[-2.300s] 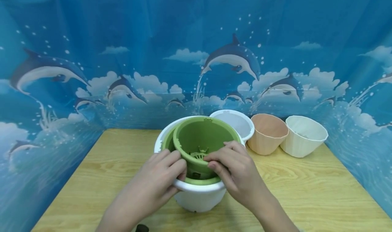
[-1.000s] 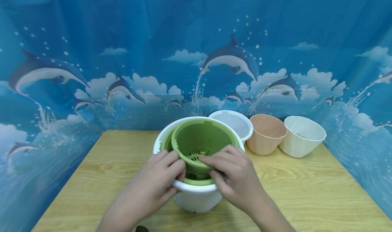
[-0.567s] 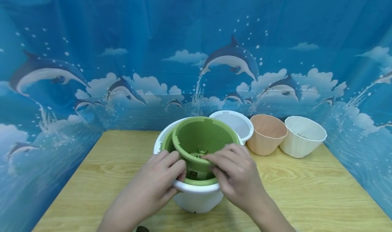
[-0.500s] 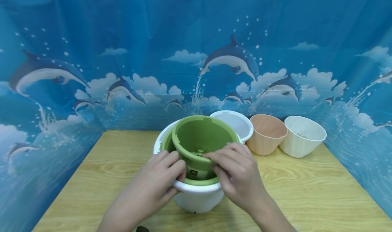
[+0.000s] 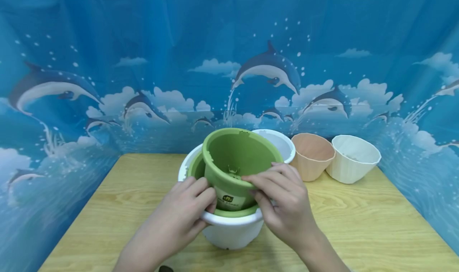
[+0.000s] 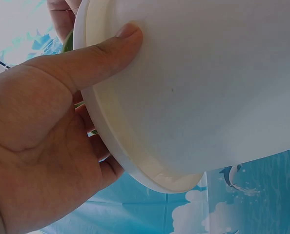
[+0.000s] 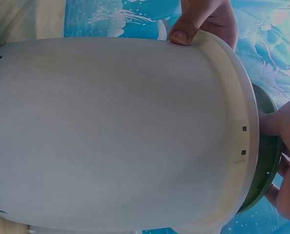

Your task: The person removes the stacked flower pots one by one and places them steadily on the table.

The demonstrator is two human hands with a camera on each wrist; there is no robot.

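A white outer pot (image 5: 233,234) stands on the wooden table (image 5: 358,224), with a green liner rim (image 5: 233,213) showing inside it. A second green pot (image 5: 238,160) is raised partly out of that liner and tilted, so a small label shows on its wall. My left hand (image 5: 202,202) grips the white pot's near rim. Its thumb (image 6: 96,61) presses the white pot (image 6: 208,87) on its outer wall. My right hand (image 5: 263,188) pinches the raised green pot's near rim. The right wrist view shows the white pot (image 7: 111,131) and the green rim (image 7: 266,161).
Behind the stack stands another white pot (image 5: 281,142), then a peach pot (image 5: 312,154) and a cream faceted pot (image 5: 353,158) to its right. A blue dolphin-print cloth (image 5: 107,64) walls the table at the back and sides. A small dark object (image 5: 165,269) lies at the near edge.
My right hand has lifted the upper green pot up out of the liner and tilted it, baring its label. My left hand has stayed on the white pot's rim.
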